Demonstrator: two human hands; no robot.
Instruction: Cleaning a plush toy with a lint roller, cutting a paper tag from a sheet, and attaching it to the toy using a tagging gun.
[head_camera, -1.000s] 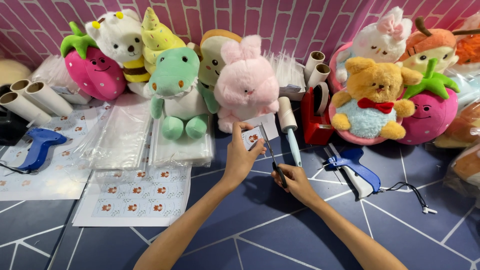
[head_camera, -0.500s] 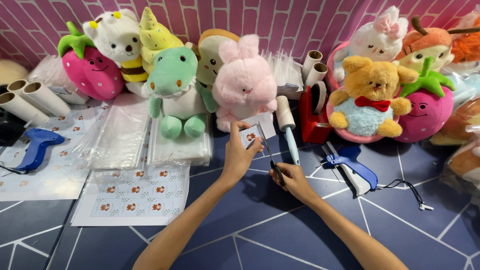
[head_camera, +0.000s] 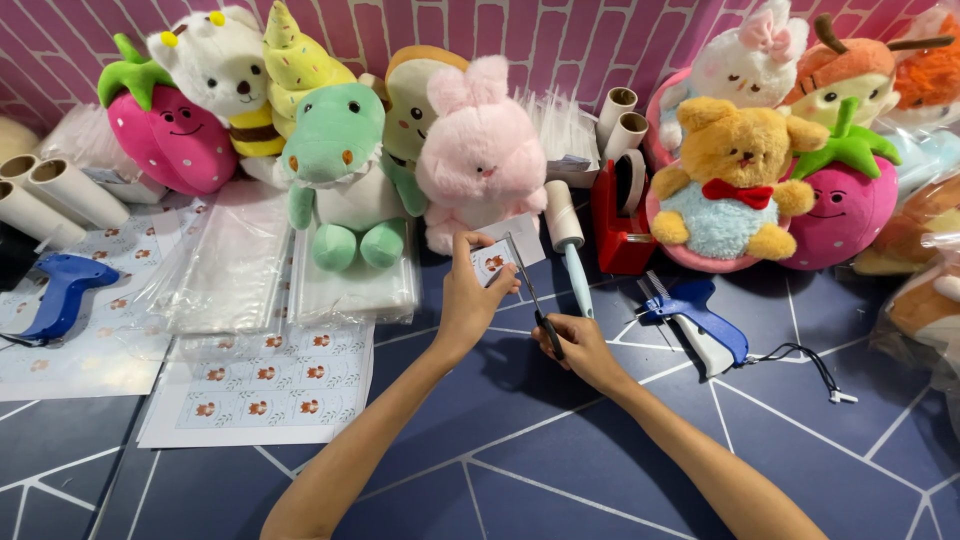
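A row of plush toys lines the pink brick wall along the far edge, with the pink bunny (head_camera: 482, 150) directly beyond the hands. The dark blue floor (head_camera: 520, 440) lies open in the near half, giving both forearms free room. To the left, a printed sticker sheet (head_camera: 262, 385) lies flat beside stacked clear bags (head_camera: 225, 265). To the right lie a blue tagging gun (head_camera: 700, 318) and a red tape dispenser (head_camera: 618, 220). The left hand (head_camera: 468, 300) pinches a small printed card (head_camera: 494, 264) upright. The right hand (head_camera: 572, 345) is closed on scissors (head_camera: 535, 305), blades at the card's right edge.
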